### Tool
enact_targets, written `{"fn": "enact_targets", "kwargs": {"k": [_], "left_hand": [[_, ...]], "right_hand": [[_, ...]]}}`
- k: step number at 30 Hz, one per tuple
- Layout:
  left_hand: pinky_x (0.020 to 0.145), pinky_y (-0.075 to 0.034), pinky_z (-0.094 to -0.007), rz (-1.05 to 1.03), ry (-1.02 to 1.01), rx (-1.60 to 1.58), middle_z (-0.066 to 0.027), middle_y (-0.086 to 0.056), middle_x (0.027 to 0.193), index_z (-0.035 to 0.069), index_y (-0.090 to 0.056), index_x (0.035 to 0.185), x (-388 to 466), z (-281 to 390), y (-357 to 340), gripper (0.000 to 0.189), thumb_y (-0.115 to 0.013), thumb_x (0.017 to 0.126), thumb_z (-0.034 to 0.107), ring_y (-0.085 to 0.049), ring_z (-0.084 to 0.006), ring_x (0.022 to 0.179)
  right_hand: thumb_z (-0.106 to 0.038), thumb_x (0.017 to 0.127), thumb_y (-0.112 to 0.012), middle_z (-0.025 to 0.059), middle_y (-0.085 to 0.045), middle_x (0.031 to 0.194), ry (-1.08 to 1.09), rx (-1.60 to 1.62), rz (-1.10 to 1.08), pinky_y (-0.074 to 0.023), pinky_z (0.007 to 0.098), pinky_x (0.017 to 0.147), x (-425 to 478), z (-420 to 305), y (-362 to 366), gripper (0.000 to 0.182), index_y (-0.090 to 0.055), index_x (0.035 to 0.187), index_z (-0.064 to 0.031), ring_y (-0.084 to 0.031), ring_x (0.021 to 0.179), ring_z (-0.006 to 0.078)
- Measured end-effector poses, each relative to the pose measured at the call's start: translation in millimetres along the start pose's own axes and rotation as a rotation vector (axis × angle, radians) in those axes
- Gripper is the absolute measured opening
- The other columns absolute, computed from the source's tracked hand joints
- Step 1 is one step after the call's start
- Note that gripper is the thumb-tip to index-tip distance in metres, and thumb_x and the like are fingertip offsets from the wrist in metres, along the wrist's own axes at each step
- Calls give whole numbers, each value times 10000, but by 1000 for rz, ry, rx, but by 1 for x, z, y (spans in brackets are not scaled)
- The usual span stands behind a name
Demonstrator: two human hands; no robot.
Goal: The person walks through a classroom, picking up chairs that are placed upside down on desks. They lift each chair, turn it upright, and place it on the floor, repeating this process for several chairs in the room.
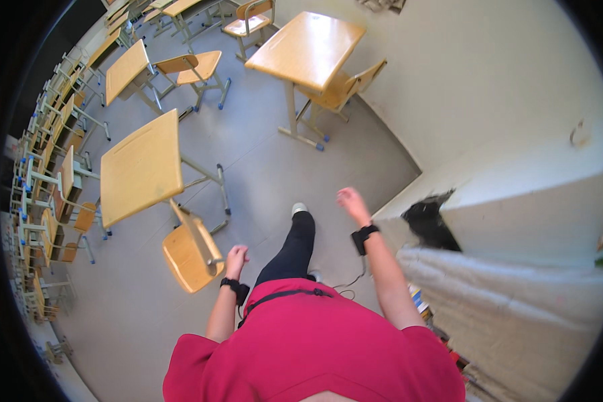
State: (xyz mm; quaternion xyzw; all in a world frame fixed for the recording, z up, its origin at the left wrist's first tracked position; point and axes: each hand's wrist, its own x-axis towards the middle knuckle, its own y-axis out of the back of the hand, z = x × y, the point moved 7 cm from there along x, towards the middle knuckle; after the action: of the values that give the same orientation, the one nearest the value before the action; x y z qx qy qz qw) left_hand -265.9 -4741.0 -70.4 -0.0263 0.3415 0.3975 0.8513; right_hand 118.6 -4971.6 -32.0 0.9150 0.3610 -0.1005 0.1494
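Note:
My left hand (237,256) hangs in the air at my left side, fingers loosely curled, holding nothing that I can see. Just left of it is a wooden school chair (188,259) beside a tilted-looking school desk (143,168). My right hand (352,200) is raised forward over the grey floor, its fingers bent and somewhat blurred, with no object visible in it. Both wrists wear black bands with small boxes and cables. One of my legs is stretched forward on the floor, ending in a light shoe (299,207).
Ahead, another desk (306,47) with a chair (334,93) stands near the white wall (457,100). Rows of desks and chairs fill the left side. At right, a ledge bears a whitish cover (502,306), near a black sheet-like thing (429,223).

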Motion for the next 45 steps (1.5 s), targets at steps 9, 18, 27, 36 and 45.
{"fn": "enact_targets", "kwargs": {"k": [9, 18, 27, 36, 45], "left_hand": [[532, -449, -258, -185, -94, 181, -50, -582, 647, 39, -586, 855, 176, 106, -87, 193, -496, 813, 204, -574, -129, 568], [639, -457, -258, -172, -214, -27, -70, -601, 762, 22, -559, 925, 324, 325, -161, 228, -494, 842, 225, -577, -138, 695], [518, -357, -248, -159, -15, 173, -11, -595, 916, 119, -507, 1062, 486, 373, -112, 352, -472, 824, 376, -543, -128, 765], [623, -373, -374, 41, 130, 99, -41, -534, 1048, 139, -456, 1113, 600, 454, -96, 467, -439, 797, 483, -540, -202, 802], [331, -331, -219, -135, 4, 358, -56, -549, 557, 2, -542, 800, 651, 529, -105, 519, -745, 583, 428, -484, -108, 413]], "right_hand": [[-259, 809, -541, 40, -602, 826, -162, -238, -44, -439, 313, 729, 107, 18, 27, 244, -584, 900, -37, -564, 787, 155], [-257, 841, -471, 2, -594, 858, -279, 187, 108, -404, 264, 621, 290, -85, 74, 191, -552, 934, -111, -563, 714, 102], [-286, 847, -481, 41, -566, 905, -327, 39, -53, -417, 243, 577, 467, -90, 61, 278, -497, 983, -44, -546, 727, 123], [-273, 892, -423, 22, -552, 790, -210, 232, -110, -415, 268, 556, 518, -59, 46, 305, -497, 1028, -11, -476, 631, 113], [-302, 906, -370, 75, -520, 1121, -457, 467, -62, -472, 524, 678, 510, -31, 33, 368, -362, 1209, -92, -545, 973, 241]]}}
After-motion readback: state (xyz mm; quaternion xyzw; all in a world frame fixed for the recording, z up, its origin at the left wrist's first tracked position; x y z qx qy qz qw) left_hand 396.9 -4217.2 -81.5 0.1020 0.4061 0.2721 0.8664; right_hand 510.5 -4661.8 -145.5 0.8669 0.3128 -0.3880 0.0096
